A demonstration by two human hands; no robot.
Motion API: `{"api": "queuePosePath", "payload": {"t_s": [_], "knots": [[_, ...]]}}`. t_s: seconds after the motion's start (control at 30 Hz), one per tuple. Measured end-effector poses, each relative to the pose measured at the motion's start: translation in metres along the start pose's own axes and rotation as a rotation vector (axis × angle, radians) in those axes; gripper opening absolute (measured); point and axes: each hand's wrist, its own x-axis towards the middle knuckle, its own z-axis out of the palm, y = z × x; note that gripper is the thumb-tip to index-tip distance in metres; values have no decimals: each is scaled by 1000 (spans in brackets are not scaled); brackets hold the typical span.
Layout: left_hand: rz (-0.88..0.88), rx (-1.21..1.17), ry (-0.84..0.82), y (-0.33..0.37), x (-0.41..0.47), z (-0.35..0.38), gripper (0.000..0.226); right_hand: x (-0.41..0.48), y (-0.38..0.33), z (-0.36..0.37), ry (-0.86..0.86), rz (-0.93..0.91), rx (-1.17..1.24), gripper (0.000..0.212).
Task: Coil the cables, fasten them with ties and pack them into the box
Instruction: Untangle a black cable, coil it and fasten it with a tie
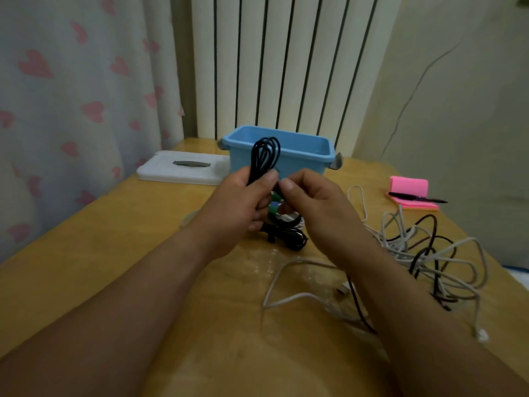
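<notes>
on the yellow wooden table, a flat white lid with a grey handle lies far left, touching the open blue plastic box beside it. to the right sprawls a loose tangle of white and black cables, with a pink sticky-note pad and black pen beyond.

your left hand grips the coiled black cable upright in front of the box. your right hand pinches the same coil beside your left thumb. a green tie shows between your palms; which hand holds it, you cannot tell. a tied black bundle rests below.
</notes>
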Motion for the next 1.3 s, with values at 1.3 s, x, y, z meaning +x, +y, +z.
{"api": "queuePosePath", "payload": {"t_s": [1.3], "knots": [[4,-183,32,1,-1,0,39,-4,-1,9,-61,-118,176,24]]}}
